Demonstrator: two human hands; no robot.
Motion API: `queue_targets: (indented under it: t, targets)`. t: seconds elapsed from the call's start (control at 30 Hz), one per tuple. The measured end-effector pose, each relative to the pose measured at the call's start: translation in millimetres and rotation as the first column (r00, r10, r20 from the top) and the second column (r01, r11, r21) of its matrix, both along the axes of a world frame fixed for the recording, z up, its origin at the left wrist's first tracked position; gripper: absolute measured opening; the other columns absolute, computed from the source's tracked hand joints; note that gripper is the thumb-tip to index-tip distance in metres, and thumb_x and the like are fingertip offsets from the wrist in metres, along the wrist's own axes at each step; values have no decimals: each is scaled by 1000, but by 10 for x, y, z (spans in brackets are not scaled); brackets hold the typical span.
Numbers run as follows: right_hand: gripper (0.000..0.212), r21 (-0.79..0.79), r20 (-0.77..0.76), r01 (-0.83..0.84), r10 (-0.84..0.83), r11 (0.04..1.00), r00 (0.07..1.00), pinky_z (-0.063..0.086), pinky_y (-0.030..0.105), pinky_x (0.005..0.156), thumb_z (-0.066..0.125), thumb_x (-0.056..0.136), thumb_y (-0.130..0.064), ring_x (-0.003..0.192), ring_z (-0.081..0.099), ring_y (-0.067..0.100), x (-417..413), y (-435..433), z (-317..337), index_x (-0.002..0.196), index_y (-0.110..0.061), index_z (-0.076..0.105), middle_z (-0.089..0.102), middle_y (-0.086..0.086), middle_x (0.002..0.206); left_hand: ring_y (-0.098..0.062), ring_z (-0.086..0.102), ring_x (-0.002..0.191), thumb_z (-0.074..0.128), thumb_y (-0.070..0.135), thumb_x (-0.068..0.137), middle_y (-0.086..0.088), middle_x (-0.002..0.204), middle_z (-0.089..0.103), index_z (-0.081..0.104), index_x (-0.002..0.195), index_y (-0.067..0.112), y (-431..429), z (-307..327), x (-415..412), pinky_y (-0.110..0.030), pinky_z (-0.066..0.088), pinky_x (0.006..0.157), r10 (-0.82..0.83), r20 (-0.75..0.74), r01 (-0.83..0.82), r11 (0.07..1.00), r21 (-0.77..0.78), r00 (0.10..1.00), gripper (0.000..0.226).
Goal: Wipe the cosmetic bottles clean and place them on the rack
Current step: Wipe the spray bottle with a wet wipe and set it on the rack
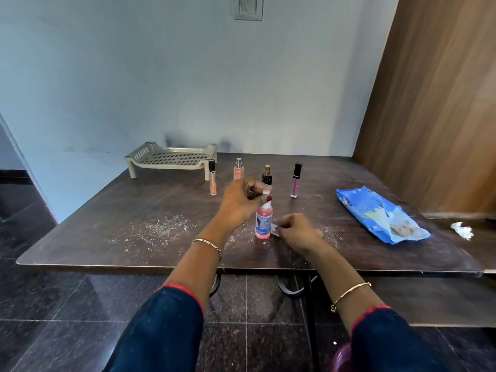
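The left hand (241, 202) pinches the white cap of the pink spray bottle (264, 224), fingers and thumb curled round its top, holding it upright on the table (134, 210). The right hand (296, 230), just beside the bottle's lower half, grips a small folded wipe (276, 229) and presses it against the bottle's side near the label.

The step in hand looks like the wiping of this first bottle. The next move probably calls for turning the bottle under the left fingers so the wipe reaches all round. After that comes a lift to the rack (171, 157), which sits well beyond the left hand and holds nothing.

Just past the left hand's knuckles stand four more bottles in a row. These are a peach gloss tube (212, 181), a pink perfume sprayer (238, 171), a black bottle with a gold top (267, 175) and a purple gloss tube (296, 182). White powder (158, 229) is scattered on the table under and to the outer side of the left wrist.

Well out from the right hand lies a blue wipes pack (381, 216), and farther out still a crumpled tissue (462, 230).

The held bottle's label is blue and white, but its writing is too small to read. The pack shows a printed picture, but no brand can be made out.
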State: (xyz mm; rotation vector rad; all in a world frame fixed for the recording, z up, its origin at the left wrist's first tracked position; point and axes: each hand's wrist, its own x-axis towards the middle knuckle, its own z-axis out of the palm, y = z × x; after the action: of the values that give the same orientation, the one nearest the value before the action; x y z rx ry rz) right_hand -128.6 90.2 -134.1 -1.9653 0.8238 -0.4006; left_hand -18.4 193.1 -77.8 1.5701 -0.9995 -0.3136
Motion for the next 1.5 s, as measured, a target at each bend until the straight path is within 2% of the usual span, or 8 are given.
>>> queue_targets:
  t: [0.2,0.5,0.63,0.73,0.9,1.17,1.37,1.5]
  targets:
    - [26,15,343,210,-202,978,917,50,27,66,60,82,-2,70,63,11,-27,165,160,93,-20,75,73,-5,85,-18,66,88,71,-2,78,-3,88,68,68,90,14,-25,-51,25,-30,54,89,0,-9,0,1000,-20,1000,21]
    - [8,-363,-16,252,-276,897,961,35,32,82,72,73,-37,84,61,5,-74,272,85,74,-31,67,68,-18,77,-24,66,98,72,-2,76,-13,102,70,66,84,20,-38,-61,40,-33,53,92,2,-44,-3,999,-34,999,24]
    - [20,-362,226,248,-174,898,958,40,29,78,75,75,-32,69,58,-4,-55,263,120,62,-29,60,64,-19,67,-24,67,93,72,-3,76,-10,94,70,67,85,14,-50,-68,41,-34,54,91,-3,-52,1,999,-41,999,20]
    - [12,-369,340,190,-59,910,939,36,8,67,74,77,-15,71,55,-3,20,339,165,70,-21,66,62,-12,85,-25,68,95,72,-3,76,-12,96,70,68,93,5,-58,-57,40,-33,54,91,3,-53,-4,1000,-25,999,19]
    - [23,-288,332,255,-153,923,931,49,21,67,78,70,-7,75,57,10,85,297,-26,66,-20,59,57,-2,86,-15,65,87,72,-4,77,-7,93,68,67,95,3,-51,-42,36,-21,54,85,-4,-47,3,1000,-20,999,20]
    - [56,-204,246,154,-102,967,964,57,24,70,88,57,-5,82,66,10,84,188,-39,98,-17,51,65,-2,96,-15,66,90,73,-2,76,-10,100,70,68,100,1,-60,-62,95,-16,54,81,-22,-23,22,1000,-17,999,25]
    - [48,-112,499,184,-105,977,860,55,16,73,82,66,-1,82,67,-3,77,239,125,99,-23,55,69,-12,88,-19,68,91,73,-3,76,-14,100,70,67,96,2,-65,-63,103,-20,55,83,-27,-18,27,999,-27,999,21]
    - [34,-124,450,78,-14,989,893,55,19,81,75,78,-5,88,67,0,80,217,90,105,-20,61,70,-11,94,-22,68,94,73,-2,76,-13,100,70,68,99,0,-70,-62,117,-23,55,85,-20,-11,20,1000,-12,1000,23]
